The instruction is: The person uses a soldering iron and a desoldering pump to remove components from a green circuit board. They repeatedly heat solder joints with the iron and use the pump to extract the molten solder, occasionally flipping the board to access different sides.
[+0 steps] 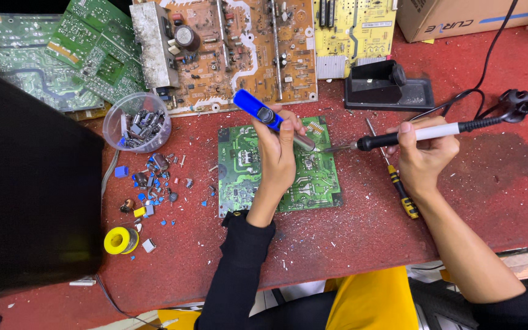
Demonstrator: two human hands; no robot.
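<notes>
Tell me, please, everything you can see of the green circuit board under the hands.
The green board lies flat on the red table, roughly square, solder side up with pale traces and silvery joints. The left hand rests over its middle, holding a blue desoldering pump whose tip points at the upper right part. The right hand brings a soldering iron tip to the same spot. Small debris lies around it.

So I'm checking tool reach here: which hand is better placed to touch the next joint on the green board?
Probably the right hand: its soldering iron tip already points at the green circuit board. The left hand holds the blue desoldering pump tilted just above it.
</notes>
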